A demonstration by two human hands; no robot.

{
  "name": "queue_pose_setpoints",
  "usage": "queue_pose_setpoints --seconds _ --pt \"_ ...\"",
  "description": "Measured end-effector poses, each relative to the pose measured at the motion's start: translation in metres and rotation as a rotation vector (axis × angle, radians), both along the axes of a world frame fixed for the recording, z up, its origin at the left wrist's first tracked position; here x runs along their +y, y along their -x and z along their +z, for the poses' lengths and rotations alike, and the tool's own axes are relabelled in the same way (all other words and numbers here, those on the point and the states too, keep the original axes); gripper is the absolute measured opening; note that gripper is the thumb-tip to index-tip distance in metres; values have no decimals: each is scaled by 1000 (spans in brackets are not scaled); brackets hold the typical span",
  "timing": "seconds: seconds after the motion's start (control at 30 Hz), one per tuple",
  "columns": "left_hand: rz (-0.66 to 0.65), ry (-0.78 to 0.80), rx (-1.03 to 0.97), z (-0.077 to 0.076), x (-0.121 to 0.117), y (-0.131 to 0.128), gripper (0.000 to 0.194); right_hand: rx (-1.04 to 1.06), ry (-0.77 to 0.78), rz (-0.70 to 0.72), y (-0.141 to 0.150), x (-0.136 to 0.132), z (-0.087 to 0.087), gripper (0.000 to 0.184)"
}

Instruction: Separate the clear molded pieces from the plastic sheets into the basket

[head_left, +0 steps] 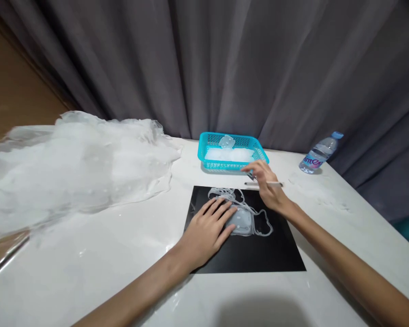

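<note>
My left hand (209,227) lies flat with fingers stretched out on a clear plastic piece (243,221) that rests on a black mat (259,252). Thin clear loops or strings (226,195) trail from the piece across the mat. My right hand (267,181) hovers above the mat's far right corner, fingers pinched round a thin white stick-like tool (271,184) with a dark tip. Just beyond that hand stands a turquoise basket (204,152) with more clear plastic pieces (229,154) in it.
A big heap of clear plastic bags or film (71,168) covers the left part of the white table (122,272). A water bottle (318,155) lies at the far right near the table edge. A grey curtain (225,68) hangs behind.
</note>
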State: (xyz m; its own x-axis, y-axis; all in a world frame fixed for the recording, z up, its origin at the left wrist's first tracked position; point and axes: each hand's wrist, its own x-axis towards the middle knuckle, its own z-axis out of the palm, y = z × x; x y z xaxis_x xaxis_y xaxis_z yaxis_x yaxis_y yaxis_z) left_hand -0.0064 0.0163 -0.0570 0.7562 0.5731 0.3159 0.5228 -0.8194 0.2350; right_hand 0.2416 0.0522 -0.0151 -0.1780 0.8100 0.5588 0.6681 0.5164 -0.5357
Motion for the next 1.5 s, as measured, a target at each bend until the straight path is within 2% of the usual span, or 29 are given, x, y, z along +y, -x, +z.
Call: queue_pose_setpoints --seconds 0.07,0.1,0.2,0.3,0.4,0.5,0.7,0.8,0.93,1.2,1.5 --pt "43 -34 18 -4 2 -2 46 185 216 130 2 -35 -2 74" --pt "68 -39 23 -4 3 -3 46 228 309 182 2 -49 -2 73" --pt "129 -35 -6 -1 4 -3 44 255 507 224 3 -73 -2 46" --pt "54 -28 -41 8 4 2 37 274 586 214 0 -76 -8 24" --pt "-140 -30 -17 15 1 8 32 313 589 273 -7 -73 -16 17" --pt "-212 -19 5 17 -2 10 34 322 611 307 -13 -73 -18 16" --pt "-252 -2 25 18 -1 9 37 159 578 311 -13 -78 -14 11" --pt "-268 -14 42 19 1 11 38 131 538 340 -13 -78 -16 11" --pt "-249 58 75 24 2 13 42 107 514 385 -14 -79 -20 12" --pt "-249 87 150 32 0 12 47 11 470 398 -13 -84 -18 14" --pt "-239 93 177 35 -2 13 48 -145 319 413 -8 -89 -17 17"
